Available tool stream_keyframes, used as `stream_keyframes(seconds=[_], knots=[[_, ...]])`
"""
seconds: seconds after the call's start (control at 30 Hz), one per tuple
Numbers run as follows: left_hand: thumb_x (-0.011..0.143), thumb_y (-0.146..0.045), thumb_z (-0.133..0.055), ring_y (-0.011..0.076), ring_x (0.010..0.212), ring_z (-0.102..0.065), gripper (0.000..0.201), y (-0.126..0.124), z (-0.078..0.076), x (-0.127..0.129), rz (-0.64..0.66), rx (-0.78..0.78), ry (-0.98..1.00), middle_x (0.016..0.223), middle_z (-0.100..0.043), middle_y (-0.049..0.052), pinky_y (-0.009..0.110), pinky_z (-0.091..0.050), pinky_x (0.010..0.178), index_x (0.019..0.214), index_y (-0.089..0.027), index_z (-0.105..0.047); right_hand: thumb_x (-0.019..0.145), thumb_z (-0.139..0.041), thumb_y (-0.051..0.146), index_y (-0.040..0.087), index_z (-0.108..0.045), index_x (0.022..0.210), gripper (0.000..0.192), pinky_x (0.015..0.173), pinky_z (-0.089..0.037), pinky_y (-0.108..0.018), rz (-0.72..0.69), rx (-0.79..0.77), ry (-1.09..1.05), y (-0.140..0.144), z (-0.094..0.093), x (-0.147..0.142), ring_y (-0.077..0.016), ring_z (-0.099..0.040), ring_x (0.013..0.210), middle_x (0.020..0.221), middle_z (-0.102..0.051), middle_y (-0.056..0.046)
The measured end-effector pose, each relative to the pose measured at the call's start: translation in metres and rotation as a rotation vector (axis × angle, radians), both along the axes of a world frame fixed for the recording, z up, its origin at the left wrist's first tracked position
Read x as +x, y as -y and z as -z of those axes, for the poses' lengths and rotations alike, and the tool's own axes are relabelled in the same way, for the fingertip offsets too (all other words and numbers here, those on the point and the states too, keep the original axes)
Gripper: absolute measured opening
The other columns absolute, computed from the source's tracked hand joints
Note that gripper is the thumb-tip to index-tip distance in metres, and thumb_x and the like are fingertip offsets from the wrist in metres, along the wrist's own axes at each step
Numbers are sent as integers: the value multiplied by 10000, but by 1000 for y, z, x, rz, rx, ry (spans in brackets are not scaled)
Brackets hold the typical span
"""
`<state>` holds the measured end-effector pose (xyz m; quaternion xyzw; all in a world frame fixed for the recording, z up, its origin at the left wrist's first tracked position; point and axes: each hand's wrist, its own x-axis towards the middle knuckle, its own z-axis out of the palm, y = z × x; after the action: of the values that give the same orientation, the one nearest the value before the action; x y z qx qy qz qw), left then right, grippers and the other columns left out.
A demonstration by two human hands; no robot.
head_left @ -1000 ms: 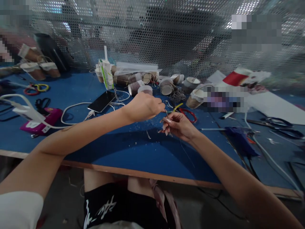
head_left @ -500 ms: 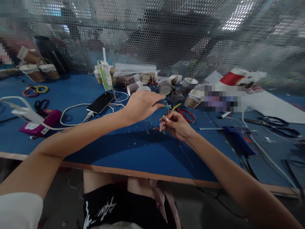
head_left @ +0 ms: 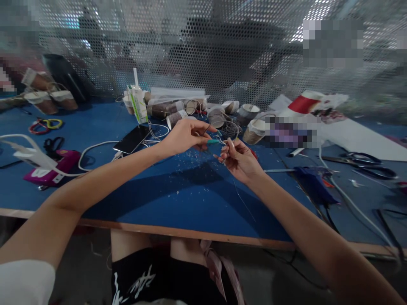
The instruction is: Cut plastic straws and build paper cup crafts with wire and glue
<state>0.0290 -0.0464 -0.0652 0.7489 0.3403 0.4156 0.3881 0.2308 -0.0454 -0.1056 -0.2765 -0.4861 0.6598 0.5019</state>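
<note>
My left hand [head_left: 187, 137] is closed in a pinch, thumb and forefinger tips with long teal nails at a thin pale wire [head_left: 223, 141] that runs between the hands. Just to the right, my right hand [head_left: 243, 161] also pinches the wire, its fingers curled and palm turned inward. A fine strand [head_left: 244, 203] trails below the right hand over the blue table [head_left: 190, 207]. Whatever else sits between the right fingertips is too small to make out. Part of a red handle [head_left: 253, 154] shows behind the right hand.
Paper-topped cups [head_left: 254, 130] and a wire tangle [head_left: 231, 129] lie behind the hands. A phone [head_left: 132, 139], drink carton [head_left: 138, 103] and purple power block [head_left: 52, 167] are left. On the right lie a blue glue gun [head_left: 313, 182] and scissors [head_left: 365, 163].
My left hand has drawn slightly left and turned, its fingers curling so the teal nails show. My right hand has risen a little and shifted right, covering the yellow handle seen before.
</note>
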Motion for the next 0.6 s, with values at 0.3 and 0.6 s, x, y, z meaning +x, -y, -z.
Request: stream_keyframes(seconds=[0.3, 0.6], knots=[[759, -195, -679, 103, 617, -676, 280, -2, -7, -3, -30, -60, 39, 879, -712, 71, 223, -588, 595, 1015, -83, -659, 570, -841, 330, 227, -549, 643, 317, 577, -574, -245, 15, 35, 15, 2, -4, 1, -68, -592, 510, 614, -628, 90], [664, -188, -780, 148, 781, -694, 507, -8, -8, -10, 277, -142, 57, 865, -724, 81, 295, -580, 772, 1132, -91, -610, 574, -838, 350, 223, -578, 663, 303, 593, -571, -230, 48, 59, 31, 0, -6, 5, -65, -600, 535, 624, -641, 79]])
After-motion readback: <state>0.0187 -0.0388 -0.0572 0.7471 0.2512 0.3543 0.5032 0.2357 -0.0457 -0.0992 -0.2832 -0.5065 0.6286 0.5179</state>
